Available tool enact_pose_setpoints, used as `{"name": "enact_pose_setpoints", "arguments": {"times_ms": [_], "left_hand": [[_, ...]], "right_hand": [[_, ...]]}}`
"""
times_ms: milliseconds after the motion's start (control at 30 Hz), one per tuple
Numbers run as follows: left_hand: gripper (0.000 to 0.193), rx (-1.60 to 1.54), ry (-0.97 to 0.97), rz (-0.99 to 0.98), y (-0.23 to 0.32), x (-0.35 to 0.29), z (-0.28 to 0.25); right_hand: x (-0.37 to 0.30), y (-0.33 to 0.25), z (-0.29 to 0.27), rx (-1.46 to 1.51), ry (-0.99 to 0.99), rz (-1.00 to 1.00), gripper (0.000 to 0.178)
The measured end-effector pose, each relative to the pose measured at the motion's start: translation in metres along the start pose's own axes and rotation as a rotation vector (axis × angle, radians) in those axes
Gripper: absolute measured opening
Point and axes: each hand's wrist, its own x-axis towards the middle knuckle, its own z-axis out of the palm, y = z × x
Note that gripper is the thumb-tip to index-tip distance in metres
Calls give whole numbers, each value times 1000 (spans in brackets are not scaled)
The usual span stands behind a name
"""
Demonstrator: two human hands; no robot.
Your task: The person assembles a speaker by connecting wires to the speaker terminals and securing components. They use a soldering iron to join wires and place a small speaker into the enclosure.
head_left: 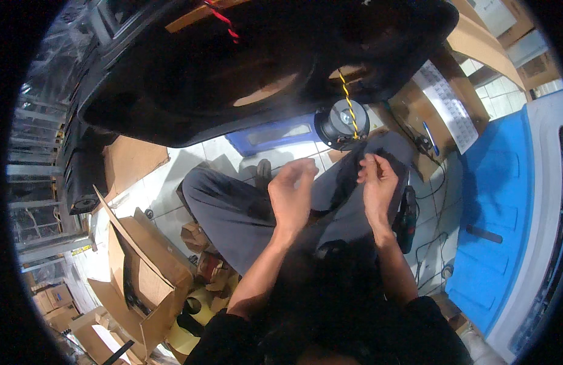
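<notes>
Both my hands are raised over my lap, apart from each other. My left hand (pixel 292 193) is closed, its fingers curled toward the thumb and slightly blurred; anything within it is hidden. My right hand (pixel 378 185) is pinched at the fingertips, and what it may hold is too small to make out. Just beyond the right hand, by my right knee, is a round black speaker driver (pixel 325 129). A twisted yellow and black wire (pixel 348 100) runs from it up to a hole in a large black speaker cabinet (pixel 190 115). Neither hand touches the driver.
A red twisted wire (pixel 225 23) hangs at the cabinet's top. Cardboard boxes (pixel 149 267) stand at the left. A cordless drill (pixel 408 219) lies beside my right leg. At the right are a pen (pixel 431 139), a printed sheet (pixel 445 103) and a blue plastic panel (pixel 497 201).
</notes>
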Motion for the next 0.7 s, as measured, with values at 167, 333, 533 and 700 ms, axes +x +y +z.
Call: {"name": "enact_pose_setpoints", "arguments": {"times_ms": [167, 333, 533, 700], "left_hand": [[16, 368, 56, 453, 13, 1, 24], [16, 547, 167, 611, 22, 9, 44], [19, 225, 133, 372, 19, 17, 53], [19, 67, 72, 287, 13, 19, 52]], "right_hand": [[-4, -22, 9, 203, -149, -134, 35], [1, -39, 23, 259, -214, -99, 37], [6, -40, 26, 285, -247, -94, 33], [8, -41, 26, 252, -240, -98, 28]]}}
